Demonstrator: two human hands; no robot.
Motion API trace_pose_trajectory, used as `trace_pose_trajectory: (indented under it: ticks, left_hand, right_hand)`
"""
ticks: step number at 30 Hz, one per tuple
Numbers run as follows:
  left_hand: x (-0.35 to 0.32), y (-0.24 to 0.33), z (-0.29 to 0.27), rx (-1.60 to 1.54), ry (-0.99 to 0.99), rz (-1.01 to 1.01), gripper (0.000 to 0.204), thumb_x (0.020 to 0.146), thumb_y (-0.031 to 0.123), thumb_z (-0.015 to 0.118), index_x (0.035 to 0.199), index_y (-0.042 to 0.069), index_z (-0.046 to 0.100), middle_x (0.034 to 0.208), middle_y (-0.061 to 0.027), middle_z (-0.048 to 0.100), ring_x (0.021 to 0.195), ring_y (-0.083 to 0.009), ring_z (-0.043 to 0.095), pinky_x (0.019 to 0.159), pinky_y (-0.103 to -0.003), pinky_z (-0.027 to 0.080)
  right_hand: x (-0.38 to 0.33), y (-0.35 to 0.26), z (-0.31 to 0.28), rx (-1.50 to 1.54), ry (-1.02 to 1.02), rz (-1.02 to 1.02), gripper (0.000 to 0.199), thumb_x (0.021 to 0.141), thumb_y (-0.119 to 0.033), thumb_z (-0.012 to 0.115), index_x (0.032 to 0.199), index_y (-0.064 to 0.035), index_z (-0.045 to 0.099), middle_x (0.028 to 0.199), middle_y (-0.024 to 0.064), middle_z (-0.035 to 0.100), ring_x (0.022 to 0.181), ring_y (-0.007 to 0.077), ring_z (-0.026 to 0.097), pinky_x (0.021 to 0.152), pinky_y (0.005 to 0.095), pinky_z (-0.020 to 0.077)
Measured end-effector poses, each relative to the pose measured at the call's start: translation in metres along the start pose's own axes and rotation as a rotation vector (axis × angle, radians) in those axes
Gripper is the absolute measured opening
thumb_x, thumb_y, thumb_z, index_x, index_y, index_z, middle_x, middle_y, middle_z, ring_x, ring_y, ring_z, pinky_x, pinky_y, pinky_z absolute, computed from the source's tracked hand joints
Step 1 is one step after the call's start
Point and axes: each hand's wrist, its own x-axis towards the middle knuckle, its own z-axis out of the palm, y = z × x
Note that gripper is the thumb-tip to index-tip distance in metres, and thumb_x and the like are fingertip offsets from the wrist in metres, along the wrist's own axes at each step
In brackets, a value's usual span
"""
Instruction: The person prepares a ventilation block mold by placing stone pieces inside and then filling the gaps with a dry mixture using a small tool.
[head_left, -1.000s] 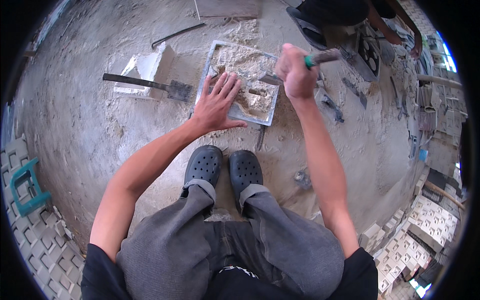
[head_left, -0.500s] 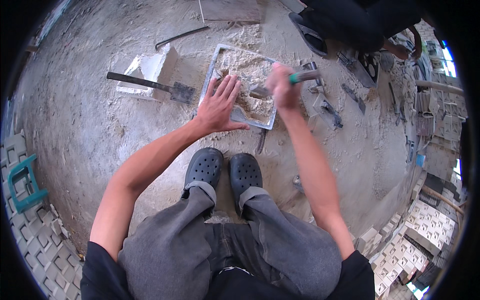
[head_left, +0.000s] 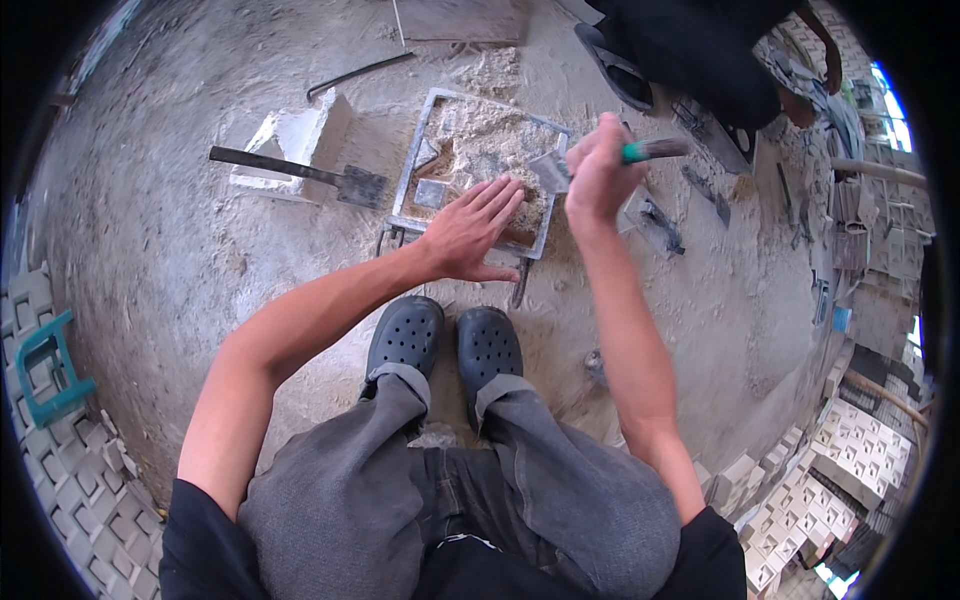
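Observation:
A rectangular grey metal frame (head_left: pixel 412 152) lies on the dusty ground in front of my feet, full of pale sandy powder (head_left: pixel 490 135). Small flat square shapes (head_left: pixel 431 193) show through the powder on its left side. My left hand (head_left: pixel 478 232) lies palm down over the near part of the frame, fingers stretched and thumb out to the right. At the frame's right side, my right hand (head_left: pixel 603 178) is wrapped round a scraper with a flat grey blade (head_left: pixel 550 172) and a green-banded handle (head_left: pixel 650 150). The blade is over the right rim, slightly blurred.
To the left, a flat-bladed dark spatula (head_left: pixel 360 187) leans on a white block (head_left: pixel 285 140); a bent bar (head_left: pixel 360 74) lies beyond. Tools (head_left: pixel 655 225) are scattered to the right. Another person in dark clothes (head_left: pixel 690 50) sits at the far right. Pale moulded tiles (head_left: pixel 800 515) are stacked lower right.
My left hand has slid right and nearer, uncovering square shapes on the frame's left side. My right hand has moved right with the scraper, toward the right rim.

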Motion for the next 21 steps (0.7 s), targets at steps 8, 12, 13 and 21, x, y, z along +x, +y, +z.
trace_pose_trajectory:
  ticks: [8,12,13,21]
  left_hand:
    - [-0.012,-0.018,-0.011,0.154,0.098,-0.243,0.128,0.080,0.086,0.052,0.157,-0.009,0.015,0.165,-0.0281,0.013,0.156,-0.0388,0.008,0.127,-0.047,0.005]
    - [0.005,-0.035,-0.016,0.178,0.162,-0.286,0.131,0.079,0.089,0.050,0.156,-0.011,0.015,0.165,-0.0295,0.012,0.156,-0.0400,0.006,0.127,-0.047,0.005]
    - [0.012,-0.035,-0.017,0.166,0.166,-0.282,0.130,0.079,0.088,0.049,0.155,-0.012,0.016,0.164,-0.0298,0.013,0.156,-0.0395,0.007,0.127,-0.048,0.005]
    - [0.016,-0.008,0.002,0.111,0.001,-0.063,0.125,0.080,0.083,0.055,0.154,-0.011,0.022,0.163,-0.0286,0.020,0.155,-0.0388,0.015,0.127,-0.046,0.011]
  right_hand:
    - [-0.003,0.011,-0.006,-0.119,-0.129,0.082,0.043,0.097,-0.030,0.058,0.059,-0.0113,0.048,0.055,-0.0040,0.048,0.048,0.0065,0.044,0.044,0.0274,0.0323]
    - [-0.005,-0.010,0.002,0.092,-0.052,0.014,0.044,0.099,-0.024,0.056,0.059,-0.0122,0.042,0.054,-0.0052,0.044,0.049,0.0049,0.042,0.044,0.0265,0.0290]
    - [-0.012,-0.002,-0.001,-0.027,-0.009,-0.042,0.041,0.099,-0.021,0.057,0.061,-0.0117,0.045,0.056,-0.0049,0.044,0.050,0.0040,0.041,0.045,0.0253,0.0288]
    - [0.015,0.045,-0.020,0.197,-0.475,-0.080,0.041,0.098,-0.027,0.061,0.063,-0.0074,0.055,0.055,0.0029,0.053,0.048,0.0145,0.048,0.050,0.0321,0.0392]
